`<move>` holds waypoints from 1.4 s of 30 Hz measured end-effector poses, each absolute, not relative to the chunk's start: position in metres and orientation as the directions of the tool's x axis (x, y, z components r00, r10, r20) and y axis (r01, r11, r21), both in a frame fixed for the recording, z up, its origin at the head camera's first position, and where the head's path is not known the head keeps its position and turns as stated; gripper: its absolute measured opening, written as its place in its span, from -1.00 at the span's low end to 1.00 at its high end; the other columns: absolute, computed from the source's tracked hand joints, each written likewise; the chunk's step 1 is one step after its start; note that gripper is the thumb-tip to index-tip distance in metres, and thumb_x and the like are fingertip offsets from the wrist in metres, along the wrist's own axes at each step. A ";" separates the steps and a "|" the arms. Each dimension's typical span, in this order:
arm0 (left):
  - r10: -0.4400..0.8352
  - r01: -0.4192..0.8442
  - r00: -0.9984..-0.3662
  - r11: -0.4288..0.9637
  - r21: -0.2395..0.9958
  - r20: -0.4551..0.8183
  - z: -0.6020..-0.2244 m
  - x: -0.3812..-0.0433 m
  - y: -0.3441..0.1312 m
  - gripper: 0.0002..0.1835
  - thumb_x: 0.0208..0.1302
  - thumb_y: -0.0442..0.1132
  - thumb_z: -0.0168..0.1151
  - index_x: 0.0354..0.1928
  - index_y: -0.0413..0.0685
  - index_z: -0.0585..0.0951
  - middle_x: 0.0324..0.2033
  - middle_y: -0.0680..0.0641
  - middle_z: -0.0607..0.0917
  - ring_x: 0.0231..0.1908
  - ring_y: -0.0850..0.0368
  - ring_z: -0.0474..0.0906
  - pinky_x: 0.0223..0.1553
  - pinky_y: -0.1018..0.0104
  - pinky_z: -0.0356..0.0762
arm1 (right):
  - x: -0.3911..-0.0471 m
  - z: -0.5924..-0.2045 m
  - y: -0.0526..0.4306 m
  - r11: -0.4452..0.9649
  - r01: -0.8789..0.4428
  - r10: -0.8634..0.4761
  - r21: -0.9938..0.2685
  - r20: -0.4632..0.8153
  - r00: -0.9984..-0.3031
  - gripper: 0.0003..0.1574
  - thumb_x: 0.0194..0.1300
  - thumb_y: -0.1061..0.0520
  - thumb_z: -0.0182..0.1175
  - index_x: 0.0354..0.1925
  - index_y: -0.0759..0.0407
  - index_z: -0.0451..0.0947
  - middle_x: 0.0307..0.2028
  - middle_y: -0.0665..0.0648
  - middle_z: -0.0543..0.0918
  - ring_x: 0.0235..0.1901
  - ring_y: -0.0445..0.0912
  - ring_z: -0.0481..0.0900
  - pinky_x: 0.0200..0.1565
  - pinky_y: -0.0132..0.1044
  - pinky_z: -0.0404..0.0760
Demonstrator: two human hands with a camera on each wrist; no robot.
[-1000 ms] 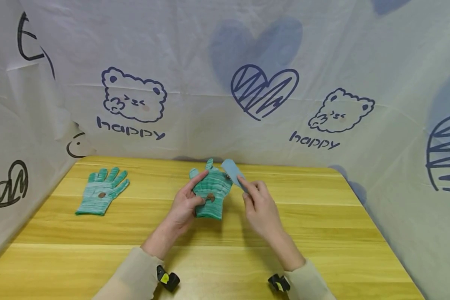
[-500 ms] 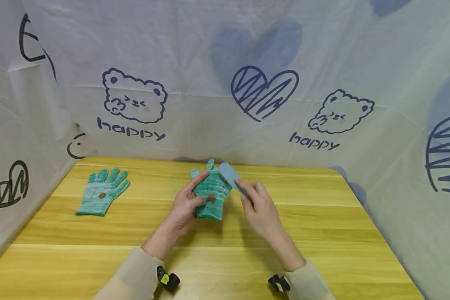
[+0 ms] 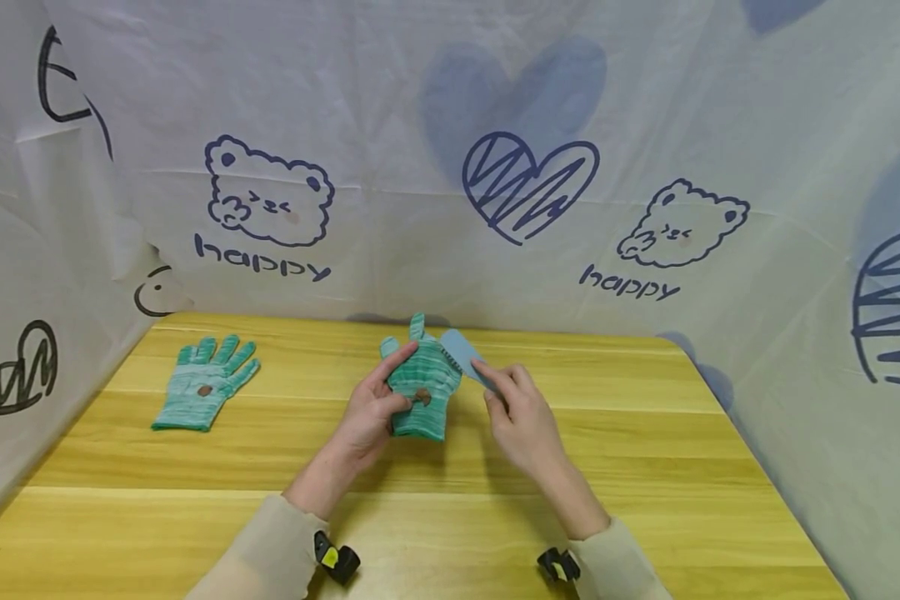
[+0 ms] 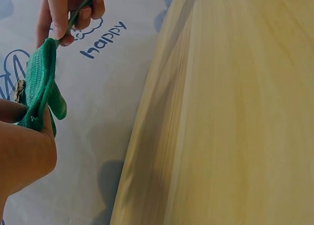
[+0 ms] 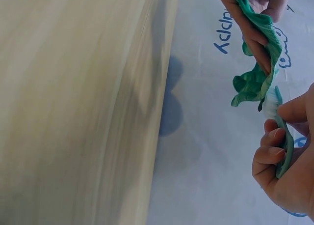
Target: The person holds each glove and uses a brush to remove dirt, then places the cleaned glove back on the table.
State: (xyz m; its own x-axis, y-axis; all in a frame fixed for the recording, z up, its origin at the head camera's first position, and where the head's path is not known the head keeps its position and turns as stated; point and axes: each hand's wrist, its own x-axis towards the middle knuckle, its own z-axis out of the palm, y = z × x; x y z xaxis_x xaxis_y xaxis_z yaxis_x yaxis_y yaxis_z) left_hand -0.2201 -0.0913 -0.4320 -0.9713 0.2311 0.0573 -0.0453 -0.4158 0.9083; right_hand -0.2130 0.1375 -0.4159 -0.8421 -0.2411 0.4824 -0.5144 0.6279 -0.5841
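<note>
My left hand (image 3: 371,410) grips a green knitted glove (image 3: 431,371) above the table, thumb in front near a brown spot and other fingers behind, as the right wrist view shows. My right hand (image 3: 521,417) holds a light blue brush (image 3: 461,352) by its handle, index finger laid along its back. White bristles (image 5: 270,103) meet the glove's surface in the right wrist view. On the head view the brush lies against the glove's upper right, near its finger bases. Some of the held glove's fingers are hidden behind it.
A second green glove (image 3: 206,383), with a brown spot on it, lies flat at the table's left. The wooden table (image 3: 645,467) ends at a white cloth backdrop (image 3: 390,225) printed with hearts and bears.
The brush has shifted slightly left and down from the glove's right edge onto its surface, its bristles now against the fabric. The left hand and the glove have barely moved.
</note>
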 end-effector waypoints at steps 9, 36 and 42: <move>0.231 -0.069 -0.972 -0.436 0.898 0.037 -0.432 -0.221 -0.091 -0.03 0.13 -0.69 -0.10 0.64 -0.01 0.17 0.36 -0.27 0.36 -0.05 0.11 0.55 -0.10 0.29 0.61 | -0.217 -0.422 0.143 0.634 -0.454 -0.202 -0.627 0.432 -0.879 -0.44 0.51 0.29 0.11 0.40 0.03 0.55 -0.10 0.12 0.56 -0.42 -0.13 0.40 -0.41 -0.29 0.41; 0.210 -0.005 -0.975 -0.356 0.934 0.075 -0.434 -0.220 -0.090 -0.09 0.21 -0.69 -0.09 0.63 -0.07 0.16 0.34 -0.27 0.41 -0.06 0.19 0.56 -0.13 0.39 0.59 | -0.204 -0.417 0.128 0.538 -0.657 -0.337 -0.528 0.580 -0.741 -0.41 0.46 0.34 0.18 0.39 0.07 0.55 -0.12 0.12 0.54 -0.41 -0.21 0.37 -0.39 -0.33 0.44; 0.202 0.018 -0.976 -0.317 0.948 0.086 -0.436 -0.219 -0.089 -0.12 0.22 -0.69 -0.07 0.62 -0.14 0.15 0.39 -0.29 0.43 0.01 0.26 0.56 -0.05 0.43 0.56 | -0.205 -0.421 0.126 0.543 -0.688 -0.379 -0.481 0.591 -0.712 -0.41 0.43 0.35 0.21 0.36 0.05 0.58 -0.13 0.09 0.54 -0.41 -0.21 0.38 -0.41 -0.34 0.45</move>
State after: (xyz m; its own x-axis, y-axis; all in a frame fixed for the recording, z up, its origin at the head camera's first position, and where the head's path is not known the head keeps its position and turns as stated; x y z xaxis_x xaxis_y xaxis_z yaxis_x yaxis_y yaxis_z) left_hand -0.2191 -0.0887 -0.4358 -0.9756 0.2020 0.0863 0.0182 -0.3172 0.9482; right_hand -0.2046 0.1257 -0.4206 -0.7124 -0.3790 0.5906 -0.6879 0.5434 -0.4811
